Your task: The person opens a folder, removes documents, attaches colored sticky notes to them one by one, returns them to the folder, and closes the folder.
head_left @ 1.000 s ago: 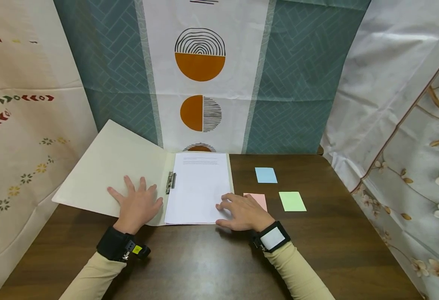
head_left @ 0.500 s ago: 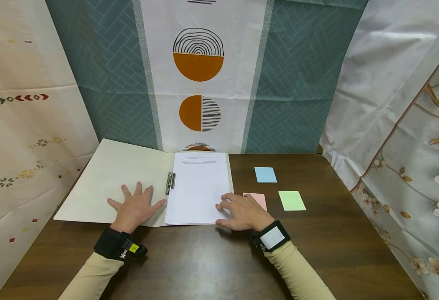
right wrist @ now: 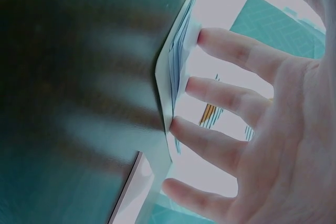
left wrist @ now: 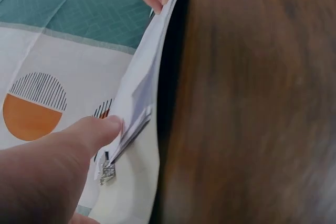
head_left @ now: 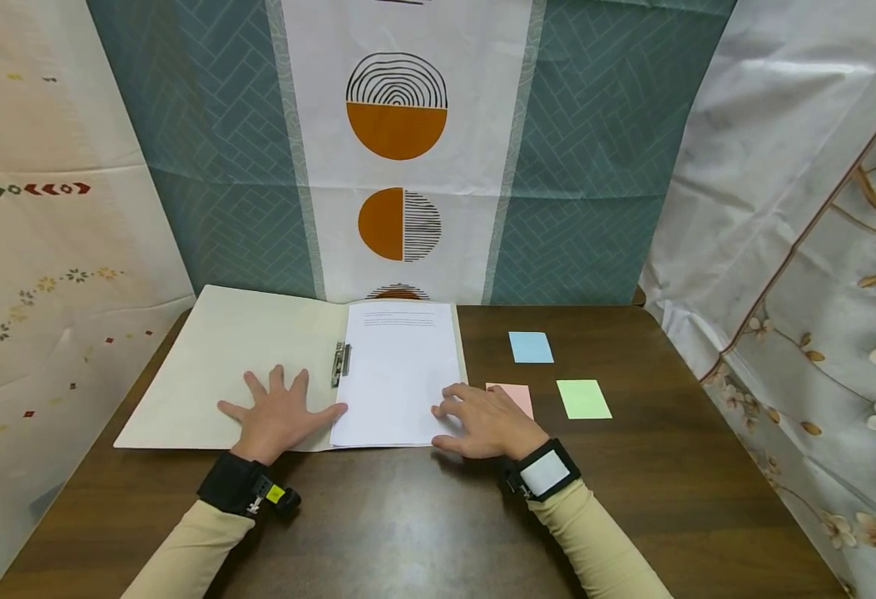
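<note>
An open cream file folder (head_left: 220, 358) lies on the table, its cover spread out to the left. Printed white sheets (head_left: 400, 383) sit on its right side, beside a metal clip (head_left: 340, 364) along the spine. My left hand (head_left: 276, 416) rests with fingers spread on the cover's inner face, its thumb stretched to the sheets' left edge. In the left wrist view that thumb (left wrist: 97, 132) touches the stack near the clip (left wrist: 107, 171). My right hand (head_left: 486, 423) rests fingertips on the sheets' lower right edge; the right wrist view shows those fingers (right wrist: 226, 93) extended and apart.
A pink sticky note (head_left: 516, 399), partly hidden by the right hand, a green one (head_left: 584, 399) and a blue one (head_left: 531, 347) lie right of the folder on the brown wooden table (head_left: 408, 532). Patterned cloths (head_left: 595, 166) hang behind and at both sides.
The folder's cover, raised at the left a second ago, has come down flat under my left hand. The left thumb has stretched right to the sheets. My right hand stays put.
</note>
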Demonstrator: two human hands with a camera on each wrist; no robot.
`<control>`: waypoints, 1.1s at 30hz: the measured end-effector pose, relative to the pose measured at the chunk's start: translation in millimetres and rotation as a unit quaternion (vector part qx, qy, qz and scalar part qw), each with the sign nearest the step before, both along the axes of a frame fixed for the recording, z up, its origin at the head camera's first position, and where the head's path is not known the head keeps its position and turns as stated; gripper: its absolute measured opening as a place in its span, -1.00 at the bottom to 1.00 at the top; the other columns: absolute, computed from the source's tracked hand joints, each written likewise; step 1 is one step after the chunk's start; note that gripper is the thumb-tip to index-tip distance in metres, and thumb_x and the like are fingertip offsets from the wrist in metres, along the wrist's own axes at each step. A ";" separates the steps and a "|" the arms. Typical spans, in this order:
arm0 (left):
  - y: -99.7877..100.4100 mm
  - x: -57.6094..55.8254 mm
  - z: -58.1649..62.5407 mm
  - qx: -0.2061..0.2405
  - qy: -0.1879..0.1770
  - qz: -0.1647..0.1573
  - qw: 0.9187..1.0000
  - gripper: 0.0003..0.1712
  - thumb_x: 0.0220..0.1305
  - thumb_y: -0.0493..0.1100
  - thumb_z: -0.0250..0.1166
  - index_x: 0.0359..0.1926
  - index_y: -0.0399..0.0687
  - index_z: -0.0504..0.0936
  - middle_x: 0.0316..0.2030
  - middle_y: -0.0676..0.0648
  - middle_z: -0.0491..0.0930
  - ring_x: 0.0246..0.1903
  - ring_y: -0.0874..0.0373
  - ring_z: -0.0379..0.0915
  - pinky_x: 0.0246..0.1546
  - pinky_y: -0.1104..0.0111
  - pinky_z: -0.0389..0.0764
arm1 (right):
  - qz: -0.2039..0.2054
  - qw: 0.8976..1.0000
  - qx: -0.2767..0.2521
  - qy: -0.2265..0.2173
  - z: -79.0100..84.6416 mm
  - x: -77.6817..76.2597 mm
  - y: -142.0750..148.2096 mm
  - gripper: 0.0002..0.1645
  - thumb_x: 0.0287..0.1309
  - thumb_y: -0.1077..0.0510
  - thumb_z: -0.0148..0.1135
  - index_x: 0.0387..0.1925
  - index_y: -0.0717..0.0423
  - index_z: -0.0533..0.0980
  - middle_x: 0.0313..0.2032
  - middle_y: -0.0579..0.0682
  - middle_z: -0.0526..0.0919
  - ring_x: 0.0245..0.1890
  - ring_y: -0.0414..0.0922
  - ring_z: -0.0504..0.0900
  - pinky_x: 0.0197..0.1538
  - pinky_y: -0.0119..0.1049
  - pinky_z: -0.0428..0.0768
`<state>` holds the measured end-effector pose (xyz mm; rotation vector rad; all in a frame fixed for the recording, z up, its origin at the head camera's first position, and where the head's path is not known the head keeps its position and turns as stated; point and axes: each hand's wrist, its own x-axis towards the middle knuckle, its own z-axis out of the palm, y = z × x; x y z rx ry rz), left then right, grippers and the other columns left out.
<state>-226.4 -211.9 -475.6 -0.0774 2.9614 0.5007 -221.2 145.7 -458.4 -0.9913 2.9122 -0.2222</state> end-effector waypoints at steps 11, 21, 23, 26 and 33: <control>3.8 0.8 -3.0 -0.001 -0.006 0.007 1.000 0.40 0.24 0.65 0.30 0.73 -0.27 0.23 0.69 -0.67 -0.07 0.62 -0.94 -0.43 0.26 -0.96 -0.25 | 0.003 1.000 0.001 0.006 0.2 0.3 1.3 -0.45 0.46 -0.37 0.31 0.26 -0.23 0.75 0.42 -0.02 0.71 0.42 -0.08 0.69 0.28 0.13 0.64; 6.9 1.9 -2.9 -0.006 0.003 0.008 1.000 0.41 0.23 0.68 0.31 0.72 -0.26 0.25 0.69 -0.68 -0.04 0.61 -0.96 -0.40 0.26 -0.96 -0.20 | -0.009 1.000 -0.005 -0.019 7.6 -2.8 6.5 -0.39 0.48 -0.38 0.29 0.38 -0.27 0.70 0.48 0.01 0.67 0.49 0.00 0.66 0.37 0.24 0.61; 7.5 1.7 -3.1 -0.006 0.002 0.008 1.000 0.41 0.23 0.68 0.31 0.72 -0.25 0.25 0.69 -0.68 -0.04 0.61 -0.96 -0.40 0.26 -0.96 -0.20 | -0.017 0.999 -0.013 -0.026 13.3 -2.9 10.5 -0.35 0.48 -0.38 0.30 0.43 -0.25 0.67 0.51 0.04 0.64 0.52 0.06 0.63 0.38 0.28 0.60; 7.7 1.7 -3.2 -0.004 0.002 0.009 1.000 0.41 0.23 0.69 0.31 0.72 -0.26 0.25 0.69 -0.68 -0.04 0.61 -0.96 -0.40 0.26 -0.96 -0.20 | -0.029 0.999 -0.026 -0.022 22.1 -3.2 20.0 -0.29 0.47 -0.39 0.30 0.47 -0.21 0.65 0.53 0.09 0.62 0.47 0.13 0.67 0.28 0.23 0.65; 5.2 3.3 -3.2 -0.001 0.002 0.008 1.000 0.41 0.26 0.68 0.30 0.72 -0.29 0.22 0.69 -0.69 -0.08 0.60 -0.98 -0.45 0.24 -0.96 -0.24 | -0.054 0.998 -0.028 0.006 29.8 -7.0 40.1 -0.30 0.46 -0.39 0.31 0.44 -0.19 0.67 0.51 0.08 0.63 0.36 0.13 0.73 0.09 0.09 0.75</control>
